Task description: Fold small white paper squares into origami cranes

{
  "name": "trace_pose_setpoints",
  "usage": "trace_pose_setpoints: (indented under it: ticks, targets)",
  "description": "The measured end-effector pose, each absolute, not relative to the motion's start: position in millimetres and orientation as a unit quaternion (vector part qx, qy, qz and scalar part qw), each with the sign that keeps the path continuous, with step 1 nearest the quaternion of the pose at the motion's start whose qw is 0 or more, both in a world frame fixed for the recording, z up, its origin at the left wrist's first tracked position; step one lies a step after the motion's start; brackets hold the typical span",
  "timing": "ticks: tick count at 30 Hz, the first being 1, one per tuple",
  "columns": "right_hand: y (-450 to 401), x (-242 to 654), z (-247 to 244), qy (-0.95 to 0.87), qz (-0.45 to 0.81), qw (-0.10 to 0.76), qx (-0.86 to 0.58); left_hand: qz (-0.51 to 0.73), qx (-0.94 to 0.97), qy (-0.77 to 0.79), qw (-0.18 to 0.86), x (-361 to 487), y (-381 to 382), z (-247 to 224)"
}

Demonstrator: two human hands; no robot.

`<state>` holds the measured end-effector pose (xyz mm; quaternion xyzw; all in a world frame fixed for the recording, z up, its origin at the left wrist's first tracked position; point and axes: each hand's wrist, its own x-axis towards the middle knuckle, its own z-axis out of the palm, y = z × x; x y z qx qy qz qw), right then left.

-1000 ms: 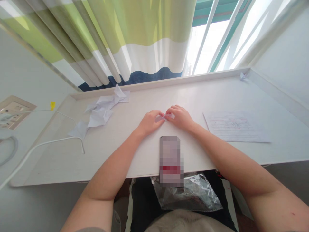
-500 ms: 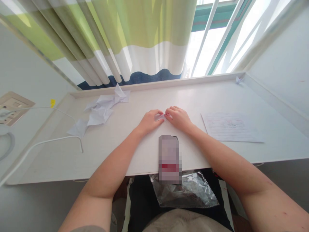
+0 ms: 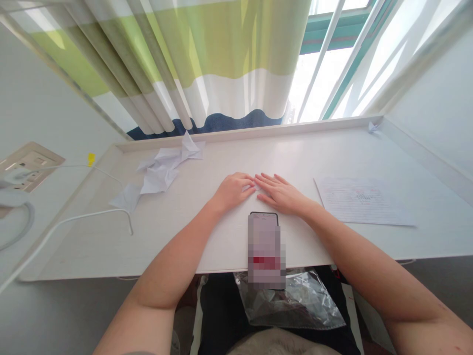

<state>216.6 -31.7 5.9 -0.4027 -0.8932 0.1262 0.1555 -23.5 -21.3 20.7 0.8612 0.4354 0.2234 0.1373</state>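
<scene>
A small piece of white paper lies on the white desk, mostly covered by my hands, so its shape is hard to make out. My left hand is closed at the paper's left side, its thumb and bent fingers holding it. Over the right part of the paper lies my right hand, flat with fingers stretched out and slightly apart. Just below the hands, a phone with a blurred screen juts over the desk's front edge.
Folded white papers sit at the back left. A lined sheet lies on the right, and a small folded paper rests in the far corner. A white cable crosses the left side. A clear plastic bag covers my lap.
My right hand has gone from a pinch to lying flat on the paper with fingers extended. My left fingers have come closer together. The view has shifted slightly.
</scene>
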Motion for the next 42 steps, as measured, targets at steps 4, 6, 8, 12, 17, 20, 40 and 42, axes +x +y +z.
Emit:
trace_pose_setpoints:
  ticks: [4,6,8,12,17,20,40,42]
  targets:
    - [-32.3,225.9,0.4,-0.877,0.144,0.132,-0.440,0.191,0.880,0.422,0.107,-24.3,-24.1,23.0]
    - [-28.3,227.3,0.4,-0.870,0.145,0.127,-0.453,0.173,0.888,0.417,0.089,-22.7,-26.3,24.0]
    - [-23.4,225.7,1.1,-0.864,0.145,0.130,-0.464,0.163,0.892,0.415,0.071,-20.5,-28.4,24.2]
    - [-14.1,215.8,2.5,-0.836,0.141,0.144,-0.511,0.152,0.899,0.409,0.050,-16.7,-30.8,23.3]
    - [-4.3,209.1,2.7,-0.789,0.114,0.163,-0.582,0.140,0.910,0.389,0.036,-12.3,-32.2,23.6]
    - [0.0,213.7,4.6,-0.765,0.109,0.197,-0.603,0.130,0.920,0.366,0.047,-10.0,-33.6,23.6]
    - [-14.7,229.0,11.5,-0.863,0.168,0.148,-0.453,0.175,0.921,0.341,0.065,-1.1,-31.4,21.9]
    - [-19.3,229.8,9.6,-0.871,0.177,0.121,-0.442,0.176,0.921,0.341,0.063,-1.3,-30.8,22.0]
